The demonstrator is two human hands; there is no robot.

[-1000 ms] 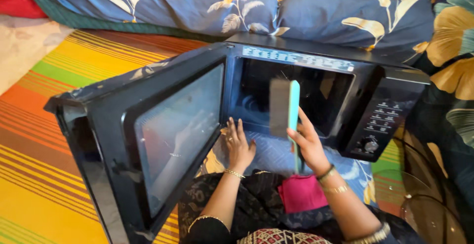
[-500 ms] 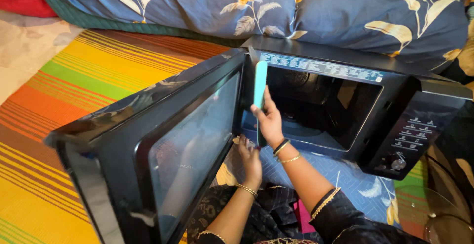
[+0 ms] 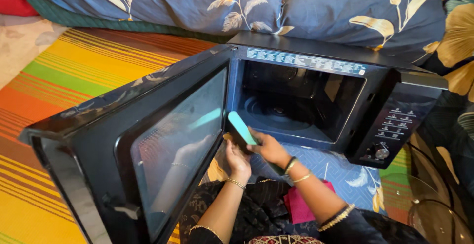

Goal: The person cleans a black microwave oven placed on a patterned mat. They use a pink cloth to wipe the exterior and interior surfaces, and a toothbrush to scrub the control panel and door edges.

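A black microwave oven (image 3: 395, 91) sits on a blue floral cloth, its door (image 3: 148, 140) swung wide open toward the left. My right hand (image 3: 269, 148) grips a flat teal and dark rectangular pad (image 3: 242, 130), tilted low by the door hinge below the cavity's front lip. My left hand (image 3: 238, 159) is just beneath it, fingers touching the pad's lower end. Both wrists wear gold bangles. The glass in the door reflects the pad and my hand.
The oven cavity (image 3: 291, 106) shows a round turntable floor. A control panel with a knob (image 3: 380, 151) is on the right. A striped orange and yellow mat (image 3: 64, 76) lies left, floral cushions (image 3: 197, 2) behind, a pink cloth (image 3: 301, 207) on my lap, glass plate (image 3: 434, 209) at right.
My right hand has brought the teal pad down from upright in front of the cavity to the lower left by the hinge. The left hand stayed low near it. The view shifted.
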